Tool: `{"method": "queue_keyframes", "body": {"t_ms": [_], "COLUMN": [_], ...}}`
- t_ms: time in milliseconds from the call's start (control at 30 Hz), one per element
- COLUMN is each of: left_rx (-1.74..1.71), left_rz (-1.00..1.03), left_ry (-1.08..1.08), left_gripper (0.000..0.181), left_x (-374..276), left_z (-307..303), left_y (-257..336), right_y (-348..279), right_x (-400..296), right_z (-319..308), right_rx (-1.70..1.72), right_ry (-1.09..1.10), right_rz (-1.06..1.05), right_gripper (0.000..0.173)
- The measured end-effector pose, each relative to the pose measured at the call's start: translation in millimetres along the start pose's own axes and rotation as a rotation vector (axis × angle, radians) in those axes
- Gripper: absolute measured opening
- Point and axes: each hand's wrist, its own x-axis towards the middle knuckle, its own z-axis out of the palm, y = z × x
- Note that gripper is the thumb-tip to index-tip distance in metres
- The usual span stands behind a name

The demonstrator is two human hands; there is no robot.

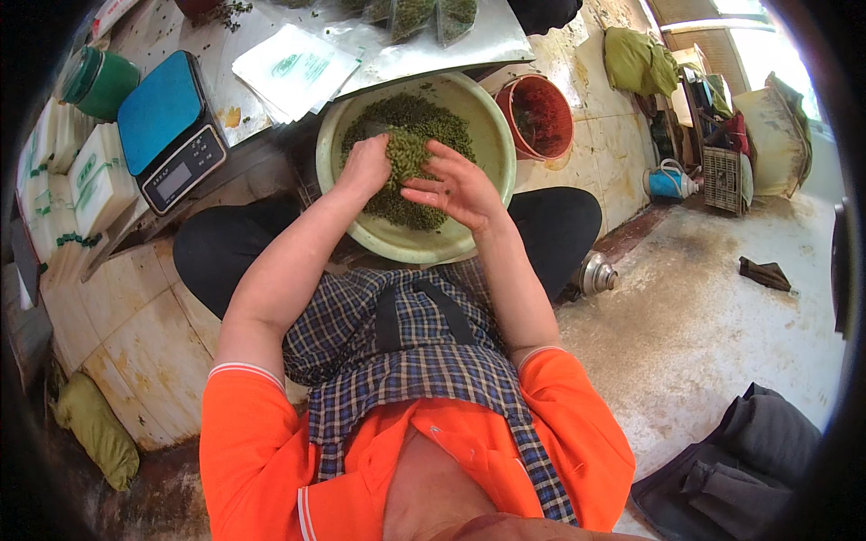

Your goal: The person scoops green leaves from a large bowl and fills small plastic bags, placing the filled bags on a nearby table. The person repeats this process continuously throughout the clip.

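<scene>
A large pale green plastic basin (pixel 504 169) stands between the person's knees, with a heap of small green pellet-like plant bits (pixel 406 209) in it. Over the basin, my left hand (pixel 367 162) grips a clear plastic bag (pixel 406 157) that holds the same green bits. My right hand (pixel 452 184) is at the bag's other side, its fingers spread, the fingertips close to or against the bag; whether they touch cannot be told.
A metal-topped table holds printed flat plastic bags (pixel 295 71) and filled bags (pixel 413 19). A digital scale (pixel 169 135), a green-lidded jar (pixel 101 81) and bag stacks (pixel 98 176) lie left. A red bucket (pixel 534 116) stands right of the basin, a metal flask (pixel 597 272) by the right knee.
</scene>
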Motion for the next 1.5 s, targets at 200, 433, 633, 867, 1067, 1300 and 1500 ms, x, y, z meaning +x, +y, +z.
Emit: {"method": "queue_keyframes", "body": {"t_ms": [200, 433, 633, 867, 1067, 1300, 1500], "left_rx": [-0.090, 0.065, -0.042, 0.018, -0.131, -0.150, -0.267], "left_rz": [0.044, 0.153, 0.119, 0.228, -0.023, 0.237, -0.096], "left_ry": [-0.013, -0.090, 0.032, -0.157, -0.032, -0.110, -0.081], "left_gripper": [0.026, 0.039, 0.043, 0.048, 0.040, 0.040, 0.032], "left_x": [-8.4, -24.8, -12.4, -34.3, -16.0, -27.6, -11.6], "left_z": [-4.7, 3.5, 4.8, 11.2, -1.9, 5.9, -8.9], "left_y": [20.3, 29.9, 11.1, 44.1, 21.6, 40.9, 25.3], "right_y": [33.2, 41.0, 5.3, 32.0, -10.0, 13.3, -12.6], "right_x": [51.3, 84.4, 45.2, 72.2, 21.9, 57.6, 27.5], "right_z": [-39.9, -51.5, -19.2, -54.3, -6.5, -46.8, -22.9], "right_rx": [-0.867, -1.216, -0.374, -1.437, -1.048, -1.320, -1.139], "right_ry": [0.189, 0.431, 0.067, 0.504, 0.168, 0.406, 0.140], "right_rz": [-0.535, -0.635, -0.177, -0.489, -0.257, -0.269, -0.384], "right_gripper": [0.060, 0.032, 0.046, 0.061, 0.065, 0.050, 0.061]}}
